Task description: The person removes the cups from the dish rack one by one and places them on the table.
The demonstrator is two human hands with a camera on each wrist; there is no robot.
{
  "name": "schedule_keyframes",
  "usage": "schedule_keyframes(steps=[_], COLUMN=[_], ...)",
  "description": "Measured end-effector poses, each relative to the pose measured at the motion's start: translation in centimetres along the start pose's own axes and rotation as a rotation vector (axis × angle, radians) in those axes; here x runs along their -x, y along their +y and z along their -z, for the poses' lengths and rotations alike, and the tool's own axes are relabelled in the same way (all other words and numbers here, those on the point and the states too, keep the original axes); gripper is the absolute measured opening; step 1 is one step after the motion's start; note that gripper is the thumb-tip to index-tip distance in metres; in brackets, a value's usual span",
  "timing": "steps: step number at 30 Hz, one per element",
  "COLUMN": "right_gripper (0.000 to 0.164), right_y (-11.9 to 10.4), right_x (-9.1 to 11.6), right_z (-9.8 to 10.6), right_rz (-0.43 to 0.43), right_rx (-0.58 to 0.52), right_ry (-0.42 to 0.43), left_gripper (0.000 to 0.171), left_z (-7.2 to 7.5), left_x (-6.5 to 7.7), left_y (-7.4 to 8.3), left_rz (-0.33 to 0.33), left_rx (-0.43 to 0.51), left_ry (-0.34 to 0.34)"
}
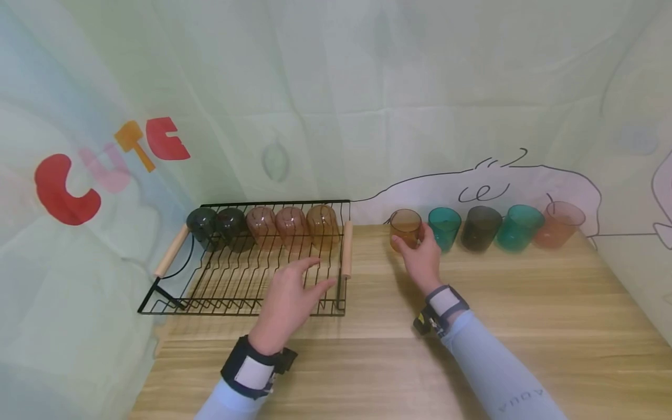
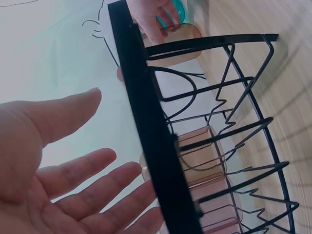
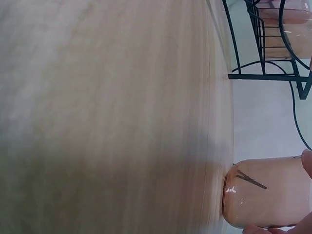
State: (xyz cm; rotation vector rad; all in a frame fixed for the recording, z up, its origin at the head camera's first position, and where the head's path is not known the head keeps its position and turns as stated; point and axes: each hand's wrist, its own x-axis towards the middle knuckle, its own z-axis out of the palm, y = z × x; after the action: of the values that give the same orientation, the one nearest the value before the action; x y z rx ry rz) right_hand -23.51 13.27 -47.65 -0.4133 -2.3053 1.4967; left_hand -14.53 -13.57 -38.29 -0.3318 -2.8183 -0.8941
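Observation:
My right hand (image 1: pixel 424 261) grips an amber glass (image 1: pixel 406 219), thumb on its near side and fingers around the right. The glass is upright, mouth up, at the left end of a row on the wooden table. In the right wrist view the amber glass (image 3: pixel 273 192) shows large, with only fingertips in sight at the edge. My left hand (image 1: pixel 289 294) hovers over the front of a black wire dish rack (image 1: pixel 210 313), thumb and fingers apart and holding nothing. In the left wrist view the left hand (image 2: pixel 73 180) is beside the rack's black bar (image 2: pixel 146 117).
Upside-down glasses line the rack's back: two dark ones (image 1: pixel 235 228), two pink ones (image 1: pixel 291 226) and an amber one (image 1: pixel 322 226). Right of my right hand stand a teal glass (image 1: pixel 444 227), a grey glass (image 1: pixel 480 228), another teal glass (image 1: pixel 520 227) and a pink glass (image 1: pixel 559 224).

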Motion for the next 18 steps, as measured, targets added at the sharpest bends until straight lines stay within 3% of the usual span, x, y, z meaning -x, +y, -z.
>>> schedule_keyframes(steps=[7,12,18], right_gripper=[0.094,0.091,0.084], right_y=[0.7,1.3,1.0], right_x=[0.2,0.7,1.7], right_z=[0.6,1.6,3.5], right_rz=[0.006,0.034,0.055], right_rx=[-0.005,-0.031,-0.060], right_ry=[-0.028,-0.049,-0.136], left_gripper=[0.054,0.054,0.053], left_z=[1.0,2.2,4.1], left_x=[-0.2,-0.5,-1.1], left_y=[-0.2,-0.7,-1.7], left_rz=[-0.002,-0.001,-0.023], left_rx=[-0.002,-0.023,-0.047], left_ry=[0.010,0.054,0.123])
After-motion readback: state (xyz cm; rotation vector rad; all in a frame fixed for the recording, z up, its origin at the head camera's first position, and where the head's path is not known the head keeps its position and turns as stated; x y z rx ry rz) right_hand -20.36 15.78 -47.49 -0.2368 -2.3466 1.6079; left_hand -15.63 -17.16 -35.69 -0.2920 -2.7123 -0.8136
